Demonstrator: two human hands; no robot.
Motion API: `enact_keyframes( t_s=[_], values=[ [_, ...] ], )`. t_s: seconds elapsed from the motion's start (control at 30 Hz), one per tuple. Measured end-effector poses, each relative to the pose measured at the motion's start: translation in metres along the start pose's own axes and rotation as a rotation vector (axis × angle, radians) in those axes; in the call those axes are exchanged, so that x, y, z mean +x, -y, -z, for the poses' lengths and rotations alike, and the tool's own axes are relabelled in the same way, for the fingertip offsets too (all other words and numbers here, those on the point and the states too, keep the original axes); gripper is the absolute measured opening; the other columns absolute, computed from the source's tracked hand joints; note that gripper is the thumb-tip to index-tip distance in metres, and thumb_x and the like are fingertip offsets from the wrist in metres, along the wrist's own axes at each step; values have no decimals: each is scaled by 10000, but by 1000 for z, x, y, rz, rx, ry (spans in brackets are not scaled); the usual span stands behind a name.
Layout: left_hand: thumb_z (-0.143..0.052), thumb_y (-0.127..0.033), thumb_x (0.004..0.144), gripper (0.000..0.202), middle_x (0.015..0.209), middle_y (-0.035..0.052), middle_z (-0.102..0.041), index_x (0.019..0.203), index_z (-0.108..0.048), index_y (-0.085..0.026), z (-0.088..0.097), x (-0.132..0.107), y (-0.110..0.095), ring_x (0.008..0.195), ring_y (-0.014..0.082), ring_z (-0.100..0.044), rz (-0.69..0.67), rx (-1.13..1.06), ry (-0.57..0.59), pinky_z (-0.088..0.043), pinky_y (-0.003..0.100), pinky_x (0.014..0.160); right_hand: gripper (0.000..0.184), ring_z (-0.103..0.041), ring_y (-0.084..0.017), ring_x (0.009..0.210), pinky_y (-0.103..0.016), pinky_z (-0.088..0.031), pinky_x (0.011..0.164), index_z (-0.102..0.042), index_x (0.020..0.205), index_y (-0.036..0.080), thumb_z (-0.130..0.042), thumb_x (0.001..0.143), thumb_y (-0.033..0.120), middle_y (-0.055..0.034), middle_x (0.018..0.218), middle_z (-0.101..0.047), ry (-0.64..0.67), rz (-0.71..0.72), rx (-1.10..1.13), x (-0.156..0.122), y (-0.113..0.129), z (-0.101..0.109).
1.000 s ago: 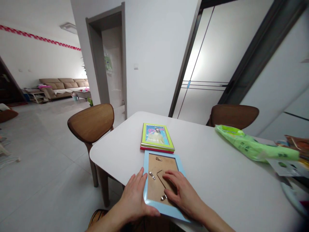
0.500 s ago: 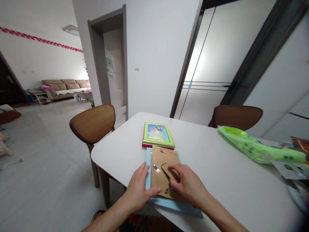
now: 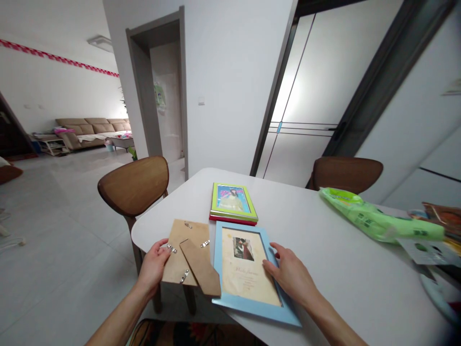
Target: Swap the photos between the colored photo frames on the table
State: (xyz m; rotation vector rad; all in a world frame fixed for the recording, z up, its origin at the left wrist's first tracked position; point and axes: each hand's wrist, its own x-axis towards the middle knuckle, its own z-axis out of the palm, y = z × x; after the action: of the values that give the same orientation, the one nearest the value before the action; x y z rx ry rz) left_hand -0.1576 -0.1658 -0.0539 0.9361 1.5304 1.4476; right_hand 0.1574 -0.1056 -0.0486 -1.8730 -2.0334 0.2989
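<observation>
The left hand (image 3: 154, 263) pinches the left edge of a thin brown board (image 3: 178, 259) with silver metal clips (image 3: 185, 276), near a light-blue rectangular frame (image 3: 252, 306), which lies on the white table (image 3: 306, 216). The right hand (image 3: 293, 276) has thumb and fingers apart over the frame's right border; whether they touch, I cannot tell. It seems better to hold the board level, without scraping the cream printed sheet (image 3: 248, 278). Its red script perhaps ends with "frame"; the smaller lines are not readable.
</observation>
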Motion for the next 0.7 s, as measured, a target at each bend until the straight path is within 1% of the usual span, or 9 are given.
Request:
enact_keyframes(
  t_s=[0.13,0.2,0.27,0.33,0.4,0.47,0.53,0.6,0.7],
  values=[
    [-580,-275,620,444,640,-26,-561,1033,-486,-144,14,13,8,601,170,-567,-72,144,-51,-438,282,582,521,-560,-212,768,-315,-395,702,-400,1174,82,-407,671,218,-110,848,-599,38,-30,-30,5,-3,-2],
    [-590,-242,589,467,833,14,-584,1041,-498,-166,12,15,4,808,213,-561,-162,235,-87,-421,343,751,546,-569,-215,743,-311,-401,672,-386,1177,83,-415,651,226,-98,802,-603,20,-75,10,6,-4,-1],
    [-562,-216,600,457,1036,56,-536,1050,-498,-166,1,10,-2,1014,239,-471,-303,384,-93,-332,384,901,557,-580,-202,693,-297,-413,625,-359,1186,96,-412,653,251,-77,762,-603,-6,-165,146,5,-5,2],
    [-509,-194,641,434,1126,83,-490,1072,-480,-152,-21,-4,-9,1096,237,-406,-433,531,-9,-275,400,960,577,-590,-182,621,-283,-428,567,-297,1219,110,-387,672,271,-59,725,-608,42,-274,410,2,-4,7],
    [-480,-174,666,438,1154,86,-479,1103,-454,-159,-51,-24,-15,1103,225,-406,-475,572,169,-286,398,964,597,-595,-171,562,-275,-436,516,-222,1259,124,-351,697,281,-50,708,-622,147,-331,707,-3,0,12],
    [-510,-191,660,472,1226,95,-426,1125,-438,-163,-84,-44,-20,1145,238,-358,-501,587,347,-269,402,984,617,-598,-166,538,-274,-441,497,-172,1286,153,-341,705,280,-44,732,-637,208,-313,918,-9,7,18],
    [-561,-247,643,557,1273,102,-370,1168,-399,-160,-114,-61,-24,1161,257,-323,-560,601,482,-277,411,982,636,-593,-159,522,-273,-443,497,-157,1295,186,-369,704,287,-33,755,-644,204,-274,1035,-14,15,24],
    [-590,-251,609,616,1276,114,-350,1180,-385,-144,-134,-71,-30,1142,271,-328,-656,634,553,-293,409,970,659,-575,-152,488,-272,-441,490,-156,1296,196,-417,702,311,-20,716,-639,200,-256,1101,-16,20,28],
    [-524,-147,606,572,1133,102,-459,1162,-392,-150,-143,-76,-41,1015,247,-424,-810,691,626,-375,381,892,679,-541,-141,449,-261,-428,471,-191,1287,190,-478,692,345,16,596,-592,201,-252,1118,-15,21,30]
  ],
)
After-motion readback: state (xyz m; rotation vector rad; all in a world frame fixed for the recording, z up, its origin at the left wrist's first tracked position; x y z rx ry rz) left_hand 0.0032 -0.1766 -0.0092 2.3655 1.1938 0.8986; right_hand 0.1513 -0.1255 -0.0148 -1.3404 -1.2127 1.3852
